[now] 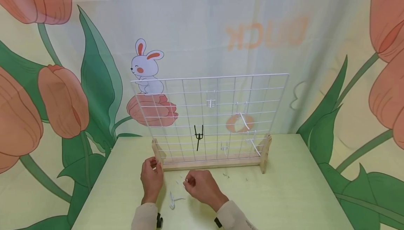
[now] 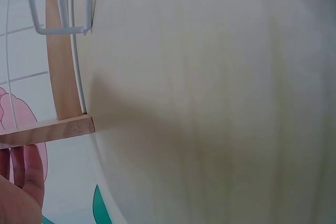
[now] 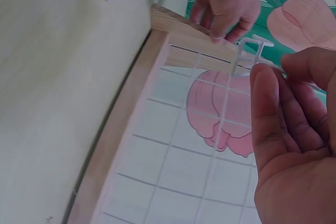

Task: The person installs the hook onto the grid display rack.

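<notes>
Right hand: the right hand hovered low over the table, just in front of the wooden base, with the wrist angled in from the lower right and the knuckles up.
Right fingers: in the right wrist view the fingers lay together, bent at the tips, and pinched a small white hook against the thumb; the hook's crossbar stood clear above the fingertips.
Left hand: the left hand reached forward from a pale sleeve, wrist straight, its fingertips at the left foot of the base.
Left fingers: they curled down onto the top edge of the wooden foot, seen from the right wrist camera as the left hand touching the wood; whether they truly gripped it could not be told. The left wrist view showed only a few fingers lying straight beneath the wooden bar.
White hook, place: held in the right hand, just above the table, near the lower left corner of the wire grid.
Grid: it stood upright in the wooden base, carrying a black hook low in the middle and several white hooks further right.
Table: a loose white hook lay between the two forearms, and small white bits lay scattered further right.
</notes>
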The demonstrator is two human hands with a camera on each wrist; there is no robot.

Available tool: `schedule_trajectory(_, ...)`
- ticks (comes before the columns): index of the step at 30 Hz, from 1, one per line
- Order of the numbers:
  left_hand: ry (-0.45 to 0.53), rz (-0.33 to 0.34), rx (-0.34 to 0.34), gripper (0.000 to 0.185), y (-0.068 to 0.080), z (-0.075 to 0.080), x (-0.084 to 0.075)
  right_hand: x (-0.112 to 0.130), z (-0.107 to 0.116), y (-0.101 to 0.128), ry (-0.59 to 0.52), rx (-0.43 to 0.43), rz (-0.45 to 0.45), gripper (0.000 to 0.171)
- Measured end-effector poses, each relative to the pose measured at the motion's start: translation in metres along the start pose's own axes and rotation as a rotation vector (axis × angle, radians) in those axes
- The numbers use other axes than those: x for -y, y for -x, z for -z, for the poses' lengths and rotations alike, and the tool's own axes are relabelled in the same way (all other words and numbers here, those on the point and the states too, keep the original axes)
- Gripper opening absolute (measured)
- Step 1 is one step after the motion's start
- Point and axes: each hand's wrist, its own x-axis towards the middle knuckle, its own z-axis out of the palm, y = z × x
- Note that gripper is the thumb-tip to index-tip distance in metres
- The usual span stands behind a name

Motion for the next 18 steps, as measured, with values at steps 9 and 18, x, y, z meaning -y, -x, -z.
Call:
schedule_trajectory(9,-0.001,-0.002,-0.018,0.026,0.002,-0.001,0.001,0.022,0.012,-0.003,-0.070,-0.108,0.109,0.014)
schedule_trajectory(18,0.007,-0.008,-0.014,0.027,0.001,0.000,0.000,0.051,0.035,-0.012,-0.099,-0.210,0.182,0.011)
